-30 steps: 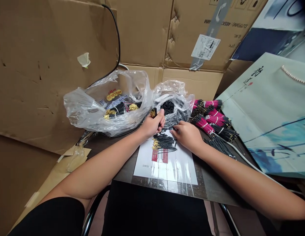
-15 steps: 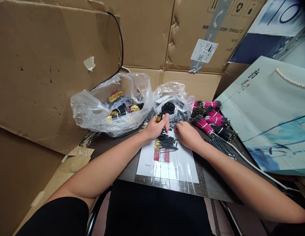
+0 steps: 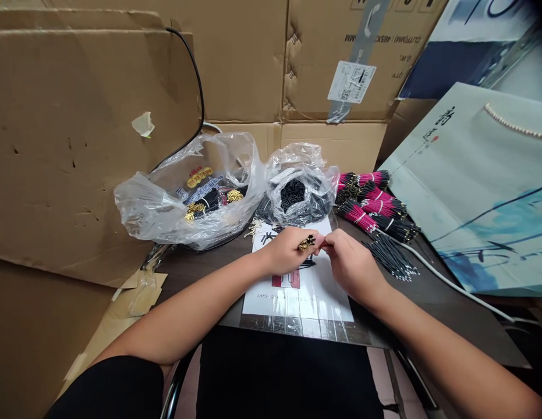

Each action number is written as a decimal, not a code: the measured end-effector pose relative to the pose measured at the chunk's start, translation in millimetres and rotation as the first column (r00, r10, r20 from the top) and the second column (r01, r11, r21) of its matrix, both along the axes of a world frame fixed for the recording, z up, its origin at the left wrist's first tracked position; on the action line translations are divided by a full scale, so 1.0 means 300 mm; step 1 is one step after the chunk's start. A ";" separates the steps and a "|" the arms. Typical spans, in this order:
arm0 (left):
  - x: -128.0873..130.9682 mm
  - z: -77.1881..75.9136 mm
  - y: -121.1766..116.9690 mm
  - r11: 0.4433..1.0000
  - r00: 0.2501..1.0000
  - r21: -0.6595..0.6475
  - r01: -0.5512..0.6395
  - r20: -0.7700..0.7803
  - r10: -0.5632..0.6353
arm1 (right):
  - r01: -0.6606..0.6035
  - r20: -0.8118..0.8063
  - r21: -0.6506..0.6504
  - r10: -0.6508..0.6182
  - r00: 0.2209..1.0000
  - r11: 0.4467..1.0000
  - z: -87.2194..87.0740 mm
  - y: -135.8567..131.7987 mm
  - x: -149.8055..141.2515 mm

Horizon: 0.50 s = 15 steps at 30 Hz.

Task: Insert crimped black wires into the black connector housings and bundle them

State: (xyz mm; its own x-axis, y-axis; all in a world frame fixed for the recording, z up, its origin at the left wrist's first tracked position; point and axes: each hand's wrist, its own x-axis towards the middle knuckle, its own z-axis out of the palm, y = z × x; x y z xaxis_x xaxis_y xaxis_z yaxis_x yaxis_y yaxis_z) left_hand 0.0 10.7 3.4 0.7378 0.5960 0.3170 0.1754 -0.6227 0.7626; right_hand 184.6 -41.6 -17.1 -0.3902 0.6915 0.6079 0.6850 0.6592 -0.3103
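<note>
While the left hand (image 3: 288, 250) and right hand (image 3: 351, 269) grip gold-tipped black wires (image 3: 306, 243), tied pink bundles (image 3: 365, 208) sit right and a clear plastic bag (image 3: 144, 203) holds more.

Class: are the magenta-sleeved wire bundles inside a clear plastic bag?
No, those magenta-sleeved wire bundles lie beside the clear plastic bag.

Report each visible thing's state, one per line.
Left hand, closed on a gold-tipped wire bunch.
Right hand, fingers drawn together at the bunch.
Larger clear plastic bag, open, gold-tipped wires inside.
Smaller clear plastic bag, open, black wires inside.
Pink-sleeved wire bundles, tied and stacked.
Black wire bunch, fanned.
</note>
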 end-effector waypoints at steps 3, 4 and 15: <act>0.008 0.010 -0.017 1.000 1.000 -0.019 0.008 -0.015 -0.008 | -0.033 -0.060 0.003 0.033 0.998 0.999 0.001 -0.005 -0.001; 0.008 0.011 -0.018 1.000 1.000 -0.018 0.009 -0.017 -0.009 | -0.039 -0.086 -0.004 0.039 0.996 0.999 0.001 -0.006 0.002; 0.005 0.013 -0.030 1.000 0.992 0.005 -0.001 -0.126 0.002 | 0.019 -0.391 -0.139 -0.073 0.917 0.990 -0.003 -0.032 0.024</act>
